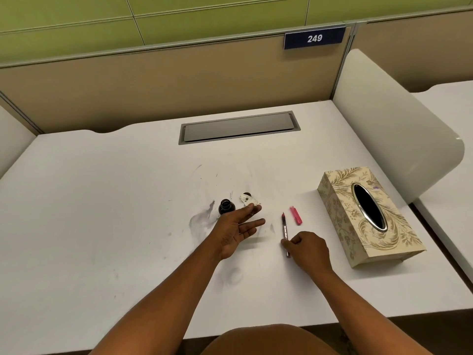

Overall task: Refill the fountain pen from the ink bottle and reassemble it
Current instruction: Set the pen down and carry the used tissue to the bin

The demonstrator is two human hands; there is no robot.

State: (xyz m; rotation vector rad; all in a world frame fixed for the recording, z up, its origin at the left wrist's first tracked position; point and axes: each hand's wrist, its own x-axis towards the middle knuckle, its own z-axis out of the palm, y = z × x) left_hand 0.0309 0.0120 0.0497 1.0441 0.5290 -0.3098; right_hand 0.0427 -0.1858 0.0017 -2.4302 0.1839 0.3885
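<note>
Two bare arms reach over a white desk [102,201] set in a study carrel, with tan partition panels behind, a green tiled wall above them, and a blue plate [314,38] reading 249. A grey metal cable hatch [239,127] sits flush in the desk near the back. Greyish ink smudges [202,219] mark the surface at left of centre. Just right of them stands the open ink bottle [226,206], dark and round, and beside it a crumpled, stained tissue [248,199] lies against a small dark cap. The left hand [236,230] hovers palm-up before them, fingers apart and holding nothing. Farther right the thin pen body [285,233] lies on the desk, red tip pointing away; the right hand [308,249] has its fingers pinched on the near end. A pink pen cap [296,215] lies just beside the tip. A floral tissue box [368,216] rests at far right.
</note>
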